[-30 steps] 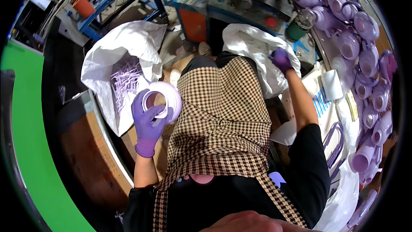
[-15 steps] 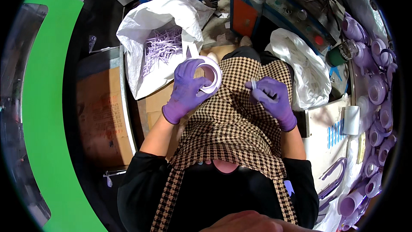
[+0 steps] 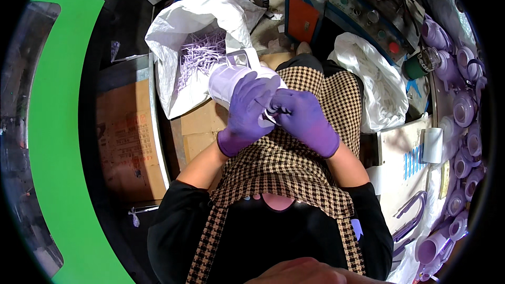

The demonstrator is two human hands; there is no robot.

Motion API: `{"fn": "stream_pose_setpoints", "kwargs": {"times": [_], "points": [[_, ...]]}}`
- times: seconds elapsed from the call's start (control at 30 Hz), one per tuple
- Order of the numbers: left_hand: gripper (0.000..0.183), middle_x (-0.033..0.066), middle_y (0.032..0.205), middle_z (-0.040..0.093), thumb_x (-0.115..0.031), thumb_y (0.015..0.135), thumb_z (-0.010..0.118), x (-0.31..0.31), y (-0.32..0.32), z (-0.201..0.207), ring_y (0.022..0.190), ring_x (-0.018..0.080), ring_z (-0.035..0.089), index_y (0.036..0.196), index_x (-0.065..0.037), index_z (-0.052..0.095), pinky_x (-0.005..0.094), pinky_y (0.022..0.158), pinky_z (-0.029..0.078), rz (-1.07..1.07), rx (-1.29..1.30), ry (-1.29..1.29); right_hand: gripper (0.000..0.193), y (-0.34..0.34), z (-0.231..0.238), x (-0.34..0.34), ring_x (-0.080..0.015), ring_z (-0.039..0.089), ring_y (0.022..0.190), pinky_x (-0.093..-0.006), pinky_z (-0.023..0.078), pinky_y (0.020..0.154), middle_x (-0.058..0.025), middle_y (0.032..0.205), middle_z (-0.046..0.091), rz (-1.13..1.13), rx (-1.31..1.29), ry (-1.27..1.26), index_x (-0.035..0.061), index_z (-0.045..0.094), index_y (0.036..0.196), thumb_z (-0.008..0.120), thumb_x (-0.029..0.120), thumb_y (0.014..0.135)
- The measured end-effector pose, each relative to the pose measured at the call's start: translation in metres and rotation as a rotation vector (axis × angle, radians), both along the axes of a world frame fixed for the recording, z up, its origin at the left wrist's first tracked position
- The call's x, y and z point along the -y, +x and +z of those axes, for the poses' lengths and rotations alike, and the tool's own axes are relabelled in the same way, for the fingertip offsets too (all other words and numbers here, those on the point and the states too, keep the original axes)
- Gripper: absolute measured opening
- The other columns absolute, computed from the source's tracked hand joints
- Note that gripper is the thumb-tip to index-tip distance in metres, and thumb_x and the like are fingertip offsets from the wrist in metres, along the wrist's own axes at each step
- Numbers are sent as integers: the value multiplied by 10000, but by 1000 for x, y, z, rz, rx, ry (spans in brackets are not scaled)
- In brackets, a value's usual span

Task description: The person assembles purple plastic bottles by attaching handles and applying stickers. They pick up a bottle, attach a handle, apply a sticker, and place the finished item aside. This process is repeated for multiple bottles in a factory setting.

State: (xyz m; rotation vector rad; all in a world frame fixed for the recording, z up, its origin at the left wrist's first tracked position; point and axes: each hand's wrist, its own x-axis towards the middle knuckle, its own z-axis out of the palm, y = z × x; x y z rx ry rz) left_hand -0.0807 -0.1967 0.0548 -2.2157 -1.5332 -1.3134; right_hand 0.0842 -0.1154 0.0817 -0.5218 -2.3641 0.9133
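Observation:
Above my lap lies a pale lavender plastic pitcher (image 3: 221, 83), tipped on its side, its loop handle on the far side. My left hand (image 3: 246, 113), in a purple glove, is closed around the pitcher's near end. Against that same end presses my right hand (image 3: 306, 120), also gloved, fingers curled together. A small light-coloured piece shows between the two hands; what exactly the right fingers grip is hidden. Beyond the pitcher stands an open white woven sack (image 3: 163, 47) holding many thin lavender plastic strips (image 3: 202, 52).
To the right, another white sack (image 3: 363, 68) holds pale pieces. Several lavender pitchers (image 3: 463, 110) are piled along the far right. Cardboard boxes (image 3: 126, 142) lie at left beside a green surface (image 3: 60, 126). A control panel with a red button (image 3: 393, 47) stands at back right.
My right hand has moved left to meet the pitcher. The pitcher's open end has turned away from view, and its side and handle now show.

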Motion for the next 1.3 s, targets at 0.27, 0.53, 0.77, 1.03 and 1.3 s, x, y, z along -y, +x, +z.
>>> {"fn": "stream_pose_setpoints", "kwargs": {"times": [0.27,0.53,0.77,1.03,1.3], "points": [[688,167,1263,632,-81,616,786,-4,8,-3,1169,346,613,1270,17,598,576,1103,400,6,43,-36,133,-1,-12,14,-314,679,784,-403,534,671,-107,907,672,-128,99,166,68,679,911,680,90,780],[726,162,1273,627,-572,843,681,-9,18,-9,1308,398,498,1287,-9,566,630,1178,186,91,-200,-150,326,21,-27,20,-405,630,973,-474,511,838,-177,995,642,13,35,-85,44,635,1094,626,-3,771],[288,57,1122,705,-279,975,658,3,21,11,1071,303,654,1156,-62,603,682,1149,218,0,-376,94,252,117,-22,29,-326,675,1103,-427,532,953,-147,1087,723,-240,-514,-173,34,722,1114,698,63,865],[221,-185,1195,611,-447,814,763,20,11,-81,1175,53,517,984,-319,705,511,1175,290,-520,-618,176,309,391,-100,32,-310,657,1044,-374,510,922,-132,1094,701,-1422,134,188,44,720,1113,737,212,854],[294,-213,1194,639,-465,793,802,22,13,-113,1250,35,483,1052,-366,702,491,1187,261,-563,-676,150,236,396,-119,12,-315,648,890,-418,514,805,-119,961,678,-1552,259,217,71,720,983,758,245,829]]}}
